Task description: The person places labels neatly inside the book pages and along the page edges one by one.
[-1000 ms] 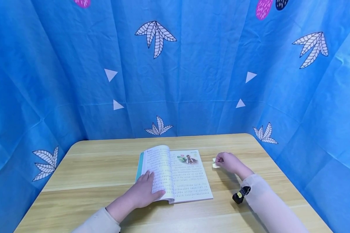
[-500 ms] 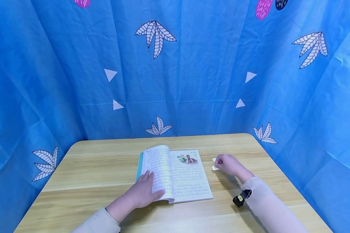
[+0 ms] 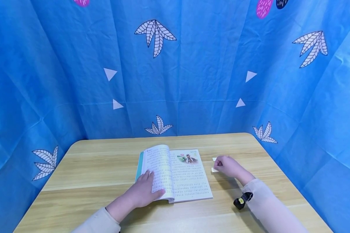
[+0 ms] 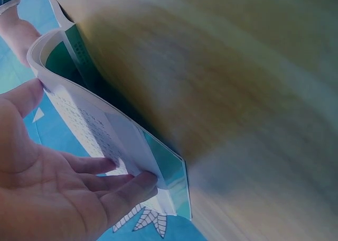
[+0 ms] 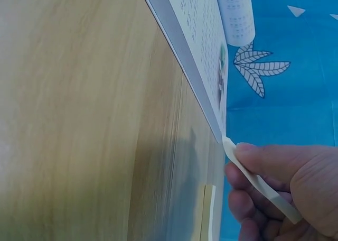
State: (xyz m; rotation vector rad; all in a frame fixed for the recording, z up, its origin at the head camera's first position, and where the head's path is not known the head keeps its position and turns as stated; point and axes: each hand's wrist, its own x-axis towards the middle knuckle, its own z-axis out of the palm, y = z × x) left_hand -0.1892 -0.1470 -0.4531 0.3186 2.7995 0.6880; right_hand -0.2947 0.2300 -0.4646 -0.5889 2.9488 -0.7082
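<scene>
An open book (image 3: 189,181) lies on the wooden table, its left pages arching up. My left hand (image 3: 143,191) rests on the left page with fingers spread; in the left wrist view its fingertips (image 4: 143,182) touch the paper near the teal-edged cover. Right of the book, my right hand (image 3: 228,165) pinches a narrow, pale yellow sticky note (image 5: 264,188) between thumb and fingers, just above the table. The note's far end is slightly curled and appears near the book's corner in the right wrist view. Below it lies a thin pale yellow pad (image 5: 207,214), partly hidden by the hand in the head view.
The wooden table (image 3: 99,161) extends on both sides of the book. A blue curtain (image 3: 192,81) with leaf prints hangs behind and beside it. A small black wrist camera (image 3: 239,203) hangs at the right sleeve.
My right hand has drawn slightly toward me with the sticky note, widening the gap between it and the pad. The left hand and the book have stayed in place.
</scene>
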